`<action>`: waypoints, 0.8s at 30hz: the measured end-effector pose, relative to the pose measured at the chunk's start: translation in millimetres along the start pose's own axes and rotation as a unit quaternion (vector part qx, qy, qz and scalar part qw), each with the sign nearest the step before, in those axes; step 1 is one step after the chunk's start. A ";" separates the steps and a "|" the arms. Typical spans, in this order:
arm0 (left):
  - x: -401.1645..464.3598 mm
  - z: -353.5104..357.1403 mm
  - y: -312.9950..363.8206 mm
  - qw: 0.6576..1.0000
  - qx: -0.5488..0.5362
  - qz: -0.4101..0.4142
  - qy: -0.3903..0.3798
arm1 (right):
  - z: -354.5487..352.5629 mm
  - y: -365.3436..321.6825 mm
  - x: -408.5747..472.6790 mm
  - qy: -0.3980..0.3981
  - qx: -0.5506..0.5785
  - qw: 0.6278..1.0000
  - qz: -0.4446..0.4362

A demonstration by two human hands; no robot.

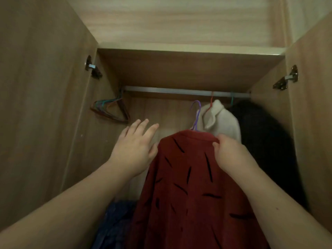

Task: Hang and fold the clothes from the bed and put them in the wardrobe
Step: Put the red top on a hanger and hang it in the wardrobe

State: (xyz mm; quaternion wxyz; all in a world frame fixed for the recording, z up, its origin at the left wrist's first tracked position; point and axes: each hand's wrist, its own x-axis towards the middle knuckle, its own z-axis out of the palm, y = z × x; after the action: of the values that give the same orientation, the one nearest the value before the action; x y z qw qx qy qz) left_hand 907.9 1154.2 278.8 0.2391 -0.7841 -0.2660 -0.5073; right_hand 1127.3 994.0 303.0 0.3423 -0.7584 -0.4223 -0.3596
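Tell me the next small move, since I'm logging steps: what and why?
Probably lift the red shirt so its purple hook catches the rail. The hook sits below the rail, the right hand grips the shoulder, and the left hand is open beside it.

Door hinges: a metal hinge (92, 67) on the left door, another hinge (287, 78) on the right door.
Upper panel: pale wood board (179, 20) above the opening.
Lighting: dim, warm, details soft.
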 end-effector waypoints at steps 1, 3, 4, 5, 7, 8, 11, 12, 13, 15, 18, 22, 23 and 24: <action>11.8 11.4 -3.6 1.000 -0.005 0.000 0.006 | 8.3 1.2 15.0 0.006 -0.010 1.000 0.003; 35.7 37.8 -11.4 1.000 -0.015 0.001 0.018 | 25.0 0.6 49.3 0.016 -0.024 1.000 0.009; 48.2 51.5 -15.6 1.000 -0.019 0.004 0.025 | 32.0 -2.6 67.2 0.014 -0.034 0.999 0.021; 61.0 64.8 -20.0 0.999 -0.024 0.007 0.030 | 37.4 -6.3 84.1 0.009 -0.045 0.998 0.038; 90.1 90.1 -28.2 0.998 -0.041 0.009 0.042 | 42.6 -13.3 114.9 0.010 -0.069 0.996 0.054; 104.0 102.0 -31.1 0.998 -0.047 0.013 0.046 | 44.5 -14.6 126.2 0.021 -0.080 0.996 0.039; 136.6 135.9 -36.0 0.997 -0.049 0.032 0.054 | 49.5 -11.9 153.6 0.063 -0.108 0.992 -0.009; 144.9 145.8 -37.0 0.996 -0.051 0.037 0.061 | 51.0 -12.1 165.1 0.070 -0.115 0.991 -0.007; 152.6 154.7 -38.1 0.995 -0.056 0.042 0.068 | 53.0 -12.3 178.4 0.076 -0.120 0.990 -0.001; 167.2 171.3 -39.6 0.993 -0.068 0.048 0.081 | 58.1 -12.0 211.2 0.080 -0.135 0.987 0.021; 188.2 191.7 -40.1 0.993 -0.066 0.047 0.089 | 65.0 -7.1 257.5 0.072 -0.164 0.982 0.065; 211.1 209.7 -39.9 0.991 -0.064 0.048 0.105 | 77.4 -1.0 299.8 0.034 -0.191 0.976 0.094; 216.5 211.4 -39.6 0.991 -0.063 0.048 0.111 | 81.9 0.9 306.5 0.028 -0.187 0.977 0.094; 222.2 212.7 -38.8 0.990 -0.061 0.049 0.115 | 86.5 3.4 311.4 0.030 -0.181 0.979 0.086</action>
State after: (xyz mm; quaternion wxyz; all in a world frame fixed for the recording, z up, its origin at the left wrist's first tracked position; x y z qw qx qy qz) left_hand 1100.8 1359.0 409.0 0.2440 -0.7456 -0.1666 -0.5973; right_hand 1272.3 1186.6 518.3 0.2412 -0.8303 -0.2728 -0.4219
